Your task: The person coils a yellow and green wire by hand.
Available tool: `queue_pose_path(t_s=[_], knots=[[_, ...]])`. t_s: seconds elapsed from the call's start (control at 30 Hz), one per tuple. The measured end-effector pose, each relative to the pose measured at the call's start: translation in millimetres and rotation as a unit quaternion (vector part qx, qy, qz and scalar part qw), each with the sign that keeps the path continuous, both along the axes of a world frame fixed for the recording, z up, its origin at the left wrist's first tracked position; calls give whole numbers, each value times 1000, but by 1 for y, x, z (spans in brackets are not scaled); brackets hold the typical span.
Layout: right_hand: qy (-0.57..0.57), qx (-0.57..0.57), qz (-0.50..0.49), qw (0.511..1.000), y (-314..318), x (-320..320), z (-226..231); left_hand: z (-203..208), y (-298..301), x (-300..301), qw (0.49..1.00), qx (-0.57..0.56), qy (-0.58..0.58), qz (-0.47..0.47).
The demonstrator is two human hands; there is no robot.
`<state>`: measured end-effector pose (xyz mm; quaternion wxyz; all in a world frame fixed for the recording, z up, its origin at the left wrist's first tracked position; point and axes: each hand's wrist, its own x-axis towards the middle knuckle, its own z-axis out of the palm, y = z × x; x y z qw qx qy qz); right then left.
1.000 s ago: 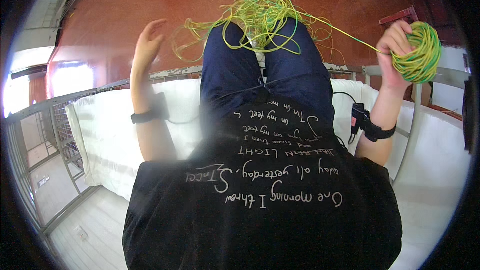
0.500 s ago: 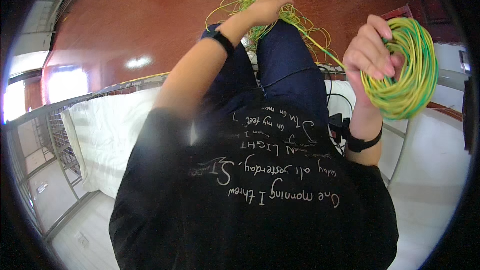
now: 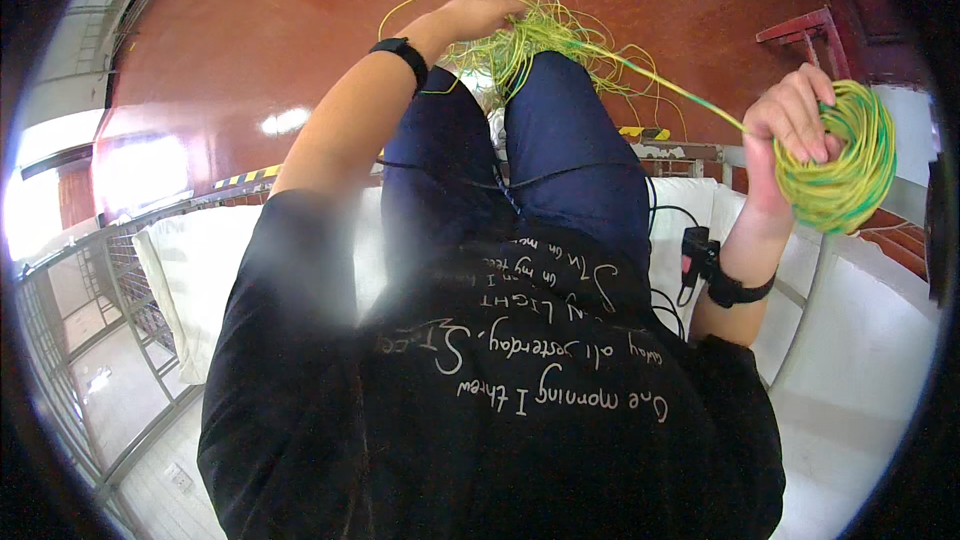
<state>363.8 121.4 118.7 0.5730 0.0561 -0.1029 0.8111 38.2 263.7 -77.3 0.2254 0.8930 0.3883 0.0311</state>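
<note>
My right hand [image 3: 788, 120] is raised at the right, its fingers hooked through the middle of a round coil of yellow-and-green electrical wire [image 3: 850, 185]. From that hand one strand runs taut to the left, down to a loose tangle of the same wire [image 3: 555, 35] over my knees. At the left edge of the tangle, my left hand [image 3: 478, 16] has its fingers closed among the strands. Its fingertips are partly hidden by wire.
I sit on a bed with a white sheet [image 3: 205, 260] and metal rails [image 3: 75, 240]. A reddish-brown floor [image 3: 300, 30] lies ahead. A black cable [image 3: 590, 169] crosses my thighs, and a small black device [image 3: 697, 258] hangs by my right wrist.
My right hand and the coil have moved right and slightly down, and the strand between coil and tangle shows longer. My left hand has shifted left along the tangle.
</note>
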Motion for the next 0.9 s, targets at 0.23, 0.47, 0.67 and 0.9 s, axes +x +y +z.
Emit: queue_pose_path(t_s=[0.23,0.47,0.67,0.9], knots=[[9,22,-8,1000,37,22,15,66,42,-27,958,200,3,206],[-48,111,-124,985,22,57,46,184,18,-22,913,-79,-219,335],[-45,89,-162,982,4,83,33,164,-22,-32,783,-303,-450,304],[-118,128,-146,974,-13,64,29,117,-44,-34,872,-240,-288,314]])
